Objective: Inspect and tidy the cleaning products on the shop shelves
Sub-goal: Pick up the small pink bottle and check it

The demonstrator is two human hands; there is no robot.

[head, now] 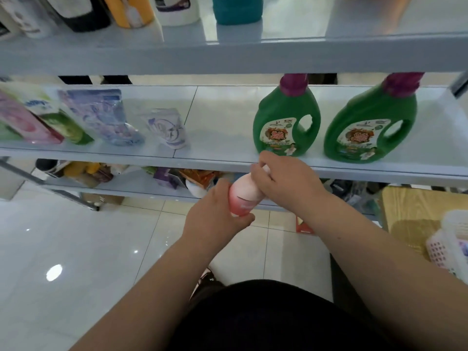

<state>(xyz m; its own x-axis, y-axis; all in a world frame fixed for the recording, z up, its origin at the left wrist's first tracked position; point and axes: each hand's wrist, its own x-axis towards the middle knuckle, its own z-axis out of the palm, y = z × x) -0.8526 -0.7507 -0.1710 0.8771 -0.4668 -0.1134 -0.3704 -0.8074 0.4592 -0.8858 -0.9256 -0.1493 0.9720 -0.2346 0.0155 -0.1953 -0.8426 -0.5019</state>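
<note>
Gripping a pink bottle [243, 196], left hand [217, 214] fingers curl round it; right hand [286, 183] fingers pinch its cap.

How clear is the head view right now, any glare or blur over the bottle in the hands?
Head view: the pink bottle, gripped by the left hand and the right hand, is soft, its label unreadable; a lamp glares off the floor tiles at lower left; the teal bottle on the top shelf is blurred; the wide lens bows the shelf edges.

Two jugs [287, 117] [371, 122] stand right on the middle shelf [222, 158], pouches [101, 115] left; a bottle [244, 196] sits nearer, below its edge.
</note>
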